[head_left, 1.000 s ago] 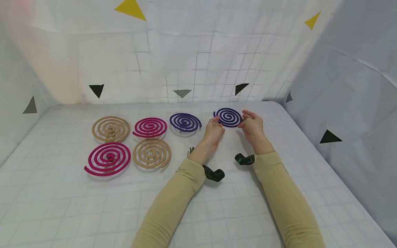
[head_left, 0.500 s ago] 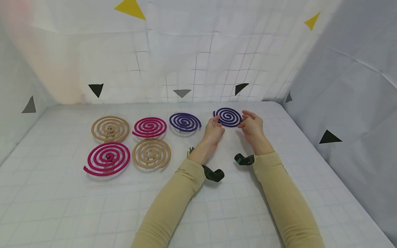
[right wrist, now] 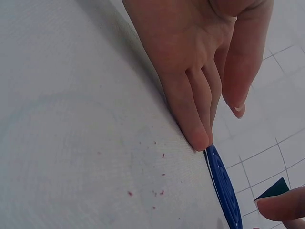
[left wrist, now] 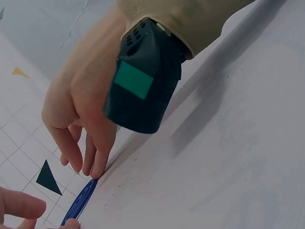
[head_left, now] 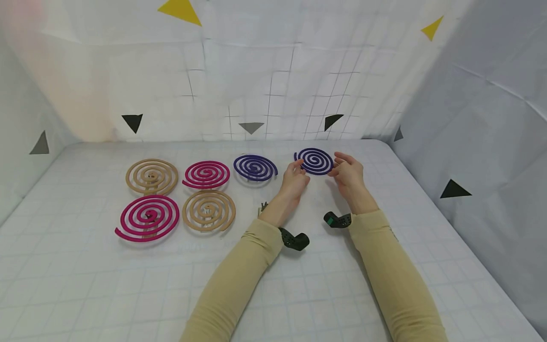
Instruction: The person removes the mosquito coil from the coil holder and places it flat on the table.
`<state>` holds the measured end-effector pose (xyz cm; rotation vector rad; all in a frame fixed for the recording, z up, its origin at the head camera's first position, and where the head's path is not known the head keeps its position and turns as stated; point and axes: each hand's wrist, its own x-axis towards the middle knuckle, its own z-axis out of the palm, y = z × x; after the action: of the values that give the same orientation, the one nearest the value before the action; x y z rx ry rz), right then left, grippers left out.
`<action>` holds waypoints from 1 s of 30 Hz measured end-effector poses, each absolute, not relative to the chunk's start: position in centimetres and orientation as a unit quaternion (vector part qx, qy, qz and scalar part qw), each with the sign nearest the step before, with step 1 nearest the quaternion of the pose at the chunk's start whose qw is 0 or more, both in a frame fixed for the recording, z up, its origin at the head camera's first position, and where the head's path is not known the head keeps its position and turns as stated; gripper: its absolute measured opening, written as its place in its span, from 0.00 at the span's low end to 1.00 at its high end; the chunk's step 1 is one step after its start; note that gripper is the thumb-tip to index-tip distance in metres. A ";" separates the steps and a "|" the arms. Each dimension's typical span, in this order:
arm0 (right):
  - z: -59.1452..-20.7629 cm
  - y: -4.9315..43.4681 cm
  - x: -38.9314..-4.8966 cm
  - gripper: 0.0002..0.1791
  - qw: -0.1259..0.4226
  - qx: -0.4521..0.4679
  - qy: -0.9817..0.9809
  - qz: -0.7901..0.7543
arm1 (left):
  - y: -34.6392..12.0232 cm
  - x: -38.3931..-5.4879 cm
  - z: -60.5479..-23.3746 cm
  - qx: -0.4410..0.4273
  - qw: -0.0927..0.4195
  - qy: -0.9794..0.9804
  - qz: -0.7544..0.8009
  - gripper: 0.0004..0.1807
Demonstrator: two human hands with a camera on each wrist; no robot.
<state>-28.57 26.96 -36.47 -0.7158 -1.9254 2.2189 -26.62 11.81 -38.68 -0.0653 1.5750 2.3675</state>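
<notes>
A dark blue mosquito coil lies low over the white table at the back right. On its left edge rest the fingertips of my left hand; those of my right hand touch the right edge. Both hands have loosely extended fingers, and neither wraps round the coil. In the left wrist view, the right hand reaches down to the coil's edge. From the right wrist, the left hand shows its fingertips at the opposite edge of the coil.
Left of the hands stand another dark blue coil, two pink coils and two tan coils, raised on small stands. A small metal piece is partly hidden by the left forearm. White sheeting walls the table.
</notes>
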 end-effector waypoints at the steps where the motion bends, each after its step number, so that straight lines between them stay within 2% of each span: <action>1: -36.4 27.0 -28.6 0.47 0.059 -0.236 -0.636 0.733 | 11.8 -26.6 -38.7 -0.023 0.148 0.548 0.823 0.41; 22: -35.7 27.3 -28.2 0.45 0.058 -0.241 -0.630 0.736 | 12.3 -26.7 -38.4 -0.024 0.140 0.550 0.823 0.42; 30: -35.2 26.8 -27.7 0.43 0.073 -0.231 -0.634 0.735 | 12.1 -26.1 -37.9 -0.040 0.118 0.559 0.820 0.39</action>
<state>-27.68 26.79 -35.17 -0.6925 -1.9026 2.2063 -26.12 12.10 -37.94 -0.1171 1.6358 2.3969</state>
